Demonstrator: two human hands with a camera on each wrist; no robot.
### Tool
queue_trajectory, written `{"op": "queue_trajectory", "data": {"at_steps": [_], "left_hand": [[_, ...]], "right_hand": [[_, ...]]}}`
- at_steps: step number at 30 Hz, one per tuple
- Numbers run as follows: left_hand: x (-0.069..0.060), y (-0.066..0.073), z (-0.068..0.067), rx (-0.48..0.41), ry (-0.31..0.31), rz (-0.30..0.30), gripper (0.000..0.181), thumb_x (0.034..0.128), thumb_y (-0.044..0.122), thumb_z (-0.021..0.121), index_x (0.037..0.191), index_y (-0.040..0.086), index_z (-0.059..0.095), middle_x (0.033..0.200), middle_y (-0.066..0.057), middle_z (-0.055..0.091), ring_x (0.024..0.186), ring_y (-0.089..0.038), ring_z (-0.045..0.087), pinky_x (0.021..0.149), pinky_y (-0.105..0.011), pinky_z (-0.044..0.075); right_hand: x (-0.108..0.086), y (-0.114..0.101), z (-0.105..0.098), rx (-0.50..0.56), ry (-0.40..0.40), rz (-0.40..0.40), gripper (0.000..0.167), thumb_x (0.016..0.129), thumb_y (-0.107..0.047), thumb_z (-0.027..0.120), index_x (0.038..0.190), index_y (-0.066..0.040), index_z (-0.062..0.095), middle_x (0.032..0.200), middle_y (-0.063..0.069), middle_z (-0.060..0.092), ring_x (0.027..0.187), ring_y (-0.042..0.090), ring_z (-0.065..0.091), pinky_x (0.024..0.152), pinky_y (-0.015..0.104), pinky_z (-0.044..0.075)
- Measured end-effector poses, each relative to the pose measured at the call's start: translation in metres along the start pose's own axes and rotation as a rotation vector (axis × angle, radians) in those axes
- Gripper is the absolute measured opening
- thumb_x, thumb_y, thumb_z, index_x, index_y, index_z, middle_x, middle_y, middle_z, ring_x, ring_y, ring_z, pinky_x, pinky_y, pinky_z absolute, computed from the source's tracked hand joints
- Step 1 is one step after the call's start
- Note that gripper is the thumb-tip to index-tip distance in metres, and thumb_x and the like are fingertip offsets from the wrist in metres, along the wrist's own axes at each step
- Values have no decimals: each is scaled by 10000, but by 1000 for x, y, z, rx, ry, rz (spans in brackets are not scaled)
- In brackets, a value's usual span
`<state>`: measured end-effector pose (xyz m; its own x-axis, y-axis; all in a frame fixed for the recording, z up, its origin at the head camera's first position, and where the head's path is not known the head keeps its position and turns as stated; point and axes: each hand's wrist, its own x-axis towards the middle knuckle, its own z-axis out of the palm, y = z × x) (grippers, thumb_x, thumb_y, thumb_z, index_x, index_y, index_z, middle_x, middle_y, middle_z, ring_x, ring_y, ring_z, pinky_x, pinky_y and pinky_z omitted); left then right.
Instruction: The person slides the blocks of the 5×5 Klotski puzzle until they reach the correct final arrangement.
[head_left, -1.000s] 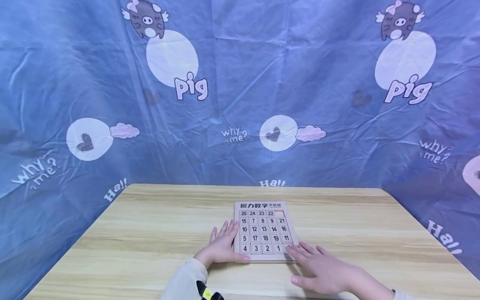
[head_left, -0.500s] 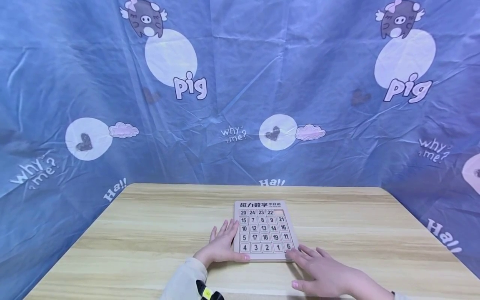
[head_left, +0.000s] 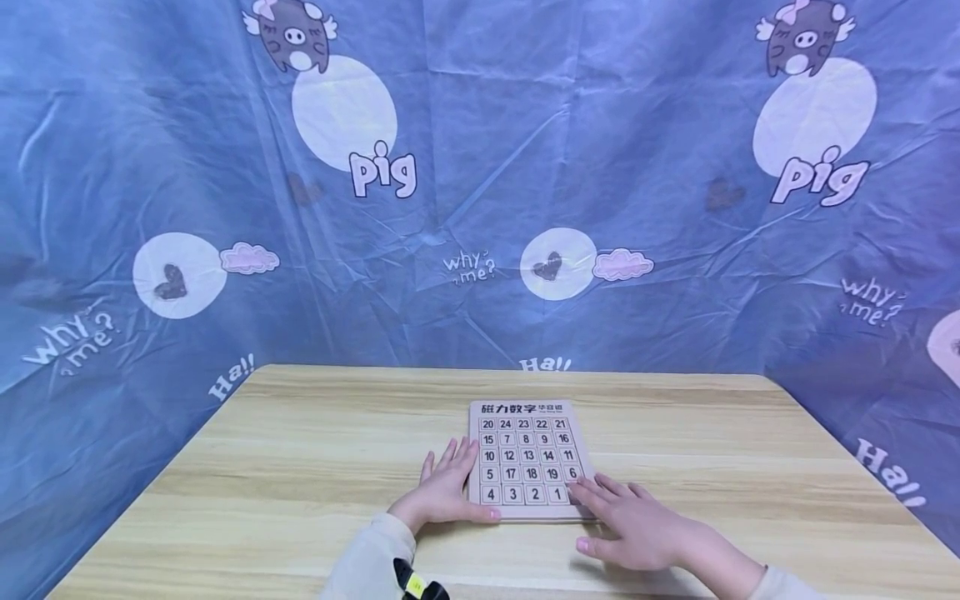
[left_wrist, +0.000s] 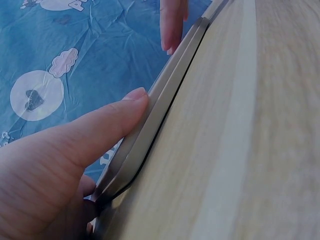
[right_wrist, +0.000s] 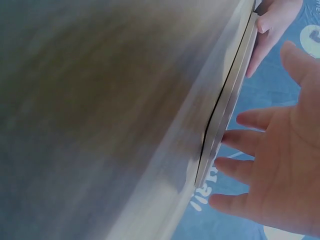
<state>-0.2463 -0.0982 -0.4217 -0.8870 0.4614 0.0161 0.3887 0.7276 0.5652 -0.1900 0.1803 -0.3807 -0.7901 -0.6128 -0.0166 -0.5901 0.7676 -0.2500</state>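
A number slide puzzle [head_left: 530,512] lies flat on the table, its square tiles in a pale frame with dark lettering along the far edge. My left hand [head_left: 442,492] holds its near left corner, thumb on the near edge and fingers along the left side. In the left wrist view the thumb [left_wrist: 107,125] presses on the frame's rim. My right hand [head_left: 637,525] reaches over the near right corner with straight, spread fingers, the fingertips touching the right column below tile 6 [head_left: 573,473]. These fingers partly hide that corner. In the right wrist view its palm [right_wrist: 285,170] shows, fingers spread.
The puzzle rests on a light wood-grain table [head_left: 337,442]. A blue printed cloth [head_left: 480,167] hangs behind the table and along both sides. A black and yellow strap [head_left: 416,583] sits near the left sleeve [head_left: 371,558].
Tiles 21, 16, 11 and 6 in the right column have slid one row away from me, filling the gap at the top right. My right hand moved slightly forward with them; the left stayed.
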Motion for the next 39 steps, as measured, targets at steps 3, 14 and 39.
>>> {"op": "queue_trajectory", "data": {"at_steps": [3,14,39], "left_hand": [[0,0,0,-4,1,-1,1102,583,591,656,1363,-5,155,1402,-188,103,1273,-315,25,961,-518,-74],[0,-2,2,1,8,4,1095,588,608,639,1365,4,159,1403,-180,107,1273,-315,25,961,-517,-72],[1,-1,1,-12,3,-8,1120,566,615,645,1369,14,147,1408,-162,98,1275,-301,12,961,-514,-80]], "right_hand": [[1,0,0,1,1,3,707,815,-553,418,1316,-58,351,1306,163,368,1190,411,252,862,648,167],[34,-35,8,-85,5,-174,699,835,-547,382,1337,-66,309,1342,108,331,1211,362,248,893,614,186],[56,-52,19,-169,-48,-272,710,836,-580,325,1343,-84,298,1342,26,340,1227,298,252,892,608,196]]}}
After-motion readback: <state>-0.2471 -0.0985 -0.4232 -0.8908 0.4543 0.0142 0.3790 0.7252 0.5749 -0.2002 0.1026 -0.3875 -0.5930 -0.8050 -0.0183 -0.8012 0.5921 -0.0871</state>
